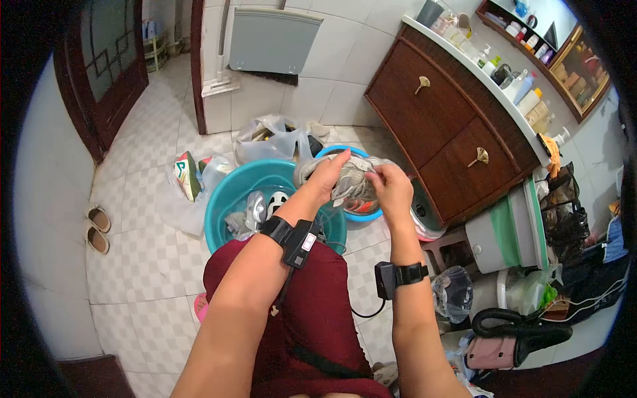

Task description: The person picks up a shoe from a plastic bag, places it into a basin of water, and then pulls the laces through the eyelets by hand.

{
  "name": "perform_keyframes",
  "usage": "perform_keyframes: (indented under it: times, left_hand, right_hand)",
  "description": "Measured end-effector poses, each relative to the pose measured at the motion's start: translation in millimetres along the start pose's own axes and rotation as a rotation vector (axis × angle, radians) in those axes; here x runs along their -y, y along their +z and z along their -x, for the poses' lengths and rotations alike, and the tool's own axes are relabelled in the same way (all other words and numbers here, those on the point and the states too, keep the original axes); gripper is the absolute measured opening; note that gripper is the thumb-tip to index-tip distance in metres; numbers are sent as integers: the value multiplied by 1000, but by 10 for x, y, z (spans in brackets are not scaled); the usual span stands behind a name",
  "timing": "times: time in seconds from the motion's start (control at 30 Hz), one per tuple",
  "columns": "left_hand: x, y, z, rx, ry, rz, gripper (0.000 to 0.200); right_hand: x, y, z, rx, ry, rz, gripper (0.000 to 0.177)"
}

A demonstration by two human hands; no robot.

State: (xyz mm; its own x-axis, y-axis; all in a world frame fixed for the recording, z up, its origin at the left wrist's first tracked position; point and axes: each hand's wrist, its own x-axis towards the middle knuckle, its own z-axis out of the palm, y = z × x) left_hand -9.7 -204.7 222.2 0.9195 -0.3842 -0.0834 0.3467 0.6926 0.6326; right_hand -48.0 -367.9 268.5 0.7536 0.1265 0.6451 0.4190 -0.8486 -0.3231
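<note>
A pale grey, wet-looking laced sneaker (350,180) is held up between my hands, above the gap between two basins. My left hand (328,175) is closed around its left side, thumb on top. At the shoe's right side, my right hand (393,189) has its fingers pinched on the upper near the laces. Below and to the left stands a large teal basin (219,192) with water and several shoes in it, among them a silvery grey shoe (255,211). Partly hidden behind the held sneaker is a blue basin (367,217) with something orange inside.
Plastic bags (267,142) lie by the wall, and a green and red carton (188,176) sits left of the teal basin. A brown vanity cabinet (438,119) stands at right. Folded grey tubs (497,232) lean below it. Slippers (97,229) rest at far left.
</note>
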Motion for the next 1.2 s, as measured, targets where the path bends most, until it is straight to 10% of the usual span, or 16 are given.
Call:
perform_keyframes:
  times: [0.2,0.47,0.57,0.8,1.03,1.2]
  left_hand:
    - [54,51,-46,-22,23,-26,40]
    - [-34,39,18,-3,-19,-120,38]
    - [-18,70,33,-5,-36,-125,38]
    - [1,-1,-1,-6,-27,-113,39]
    - [48,45,23,-20,-58,-160,37]
    - [42,-45,-36,-60,-64,-176,36]
  right_hand:
    - [-556,184,102,-334,939,-995,16]
    - [-5,-29,0,-184,-135,120,27]
    - [-83,-36,-79,-8,-142,135,19]
    - [-752,-301,-104,-534,353,69,12]
    - [-148,-200,-27,-44,-341,157,27]
    - [-572,-117,-145,-205,109,-161,6]
